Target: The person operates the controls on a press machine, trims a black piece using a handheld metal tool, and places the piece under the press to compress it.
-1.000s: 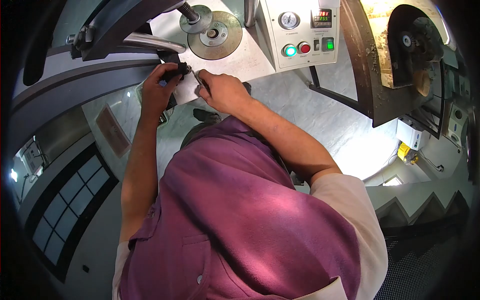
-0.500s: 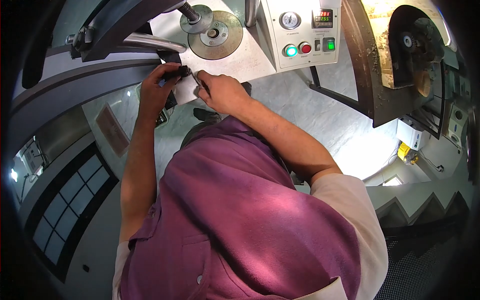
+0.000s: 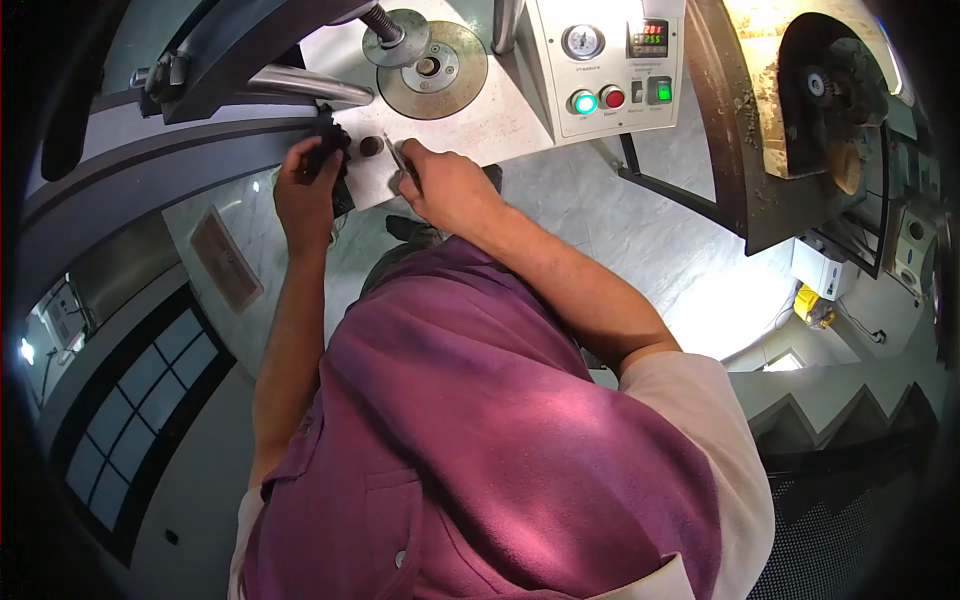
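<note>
My left hand [image 3: 305,200] is at the left edge of the white machine table, its fingers closed on a dark, lumpy object [image 3: 328,150] whose kind I cannot make out. To its right, a small round brown piece [image 3: 371,146] lies on the table surface. My right hand [image 3: 450,188] grips a thin metal tool [image 3: 398,152], its tip pointing up and left close to the round piece. Beyond both hands, a round metal plate [image 3: 455,85] with a bolted centre is set in the white table [image 3: 480,135], under a threaded screw [image 3: 382,25].
A control panel [image 3: 600,75] with a gauge, digital display and lit buttons stands at the right of the table. Thick metal bars [image 3: 310,85] and a grey curved frame [image 3: 100,185] rise at the left. Further right is a brown machine housing [image 3: 715,110] with a dark opening.
My left hand has moved left and slightly down with the dark object, away from the right hand. The small round piece now shows on the table. My right hand has barely moved.
</note>
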A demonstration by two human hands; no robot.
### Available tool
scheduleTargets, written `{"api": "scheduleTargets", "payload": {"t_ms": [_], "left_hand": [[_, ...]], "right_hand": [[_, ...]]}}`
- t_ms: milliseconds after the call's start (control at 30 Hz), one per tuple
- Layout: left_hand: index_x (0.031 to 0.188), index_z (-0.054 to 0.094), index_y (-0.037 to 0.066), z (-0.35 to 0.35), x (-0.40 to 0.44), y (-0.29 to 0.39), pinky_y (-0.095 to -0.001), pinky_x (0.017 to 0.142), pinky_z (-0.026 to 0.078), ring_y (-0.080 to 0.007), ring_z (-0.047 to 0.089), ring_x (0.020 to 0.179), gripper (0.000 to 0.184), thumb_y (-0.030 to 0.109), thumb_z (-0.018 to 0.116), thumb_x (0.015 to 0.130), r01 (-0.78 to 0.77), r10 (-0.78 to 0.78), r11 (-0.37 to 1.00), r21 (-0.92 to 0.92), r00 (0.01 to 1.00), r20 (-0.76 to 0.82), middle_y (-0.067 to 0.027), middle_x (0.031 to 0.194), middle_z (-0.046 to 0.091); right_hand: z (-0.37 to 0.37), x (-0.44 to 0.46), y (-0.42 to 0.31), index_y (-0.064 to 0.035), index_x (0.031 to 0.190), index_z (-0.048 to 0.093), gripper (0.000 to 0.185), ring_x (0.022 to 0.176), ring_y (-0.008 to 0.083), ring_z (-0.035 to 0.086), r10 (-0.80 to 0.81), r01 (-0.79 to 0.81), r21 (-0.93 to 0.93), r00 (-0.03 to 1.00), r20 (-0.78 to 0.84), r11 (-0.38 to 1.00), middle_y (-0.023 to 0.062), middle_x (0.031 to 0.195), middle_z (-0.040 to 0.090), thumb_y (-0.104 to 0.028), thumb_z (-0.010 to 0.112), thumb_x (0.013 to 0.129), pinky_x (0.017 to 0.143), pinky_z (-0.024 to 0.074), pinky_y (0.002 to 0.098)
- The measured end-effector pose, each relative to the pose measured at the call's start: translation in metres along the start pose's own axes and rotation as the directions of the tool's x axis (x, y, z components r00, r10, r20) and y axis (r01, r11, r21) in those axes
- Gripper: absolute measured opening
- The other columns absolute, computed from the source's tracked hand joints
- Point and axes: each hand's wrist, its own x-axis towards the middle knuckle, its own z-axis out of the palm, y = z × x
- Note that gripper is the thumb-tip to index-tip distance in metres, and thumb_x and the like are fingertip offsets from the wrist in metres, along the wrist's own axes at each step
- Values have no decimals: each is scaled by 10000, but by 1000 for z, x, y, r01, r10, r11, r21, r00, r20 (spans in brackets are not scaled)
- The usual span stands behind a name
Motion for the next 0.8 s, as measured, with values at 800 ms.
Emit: {"api": "scheduleTargets", "payload": {"t_ms": [800], "left_hand": [[1135,665,25,-16,23,-1,-295,912,514,-163,651,1042,306,-11,703,834,-170,112,978,123,920,376,-73,1153,675]], "right_hand": [[4,3,14,-59,1057,594,254,774,416,664,-140,140,-39,990,6,989,212,789,676,-233,557,876,699,515,542]]}}
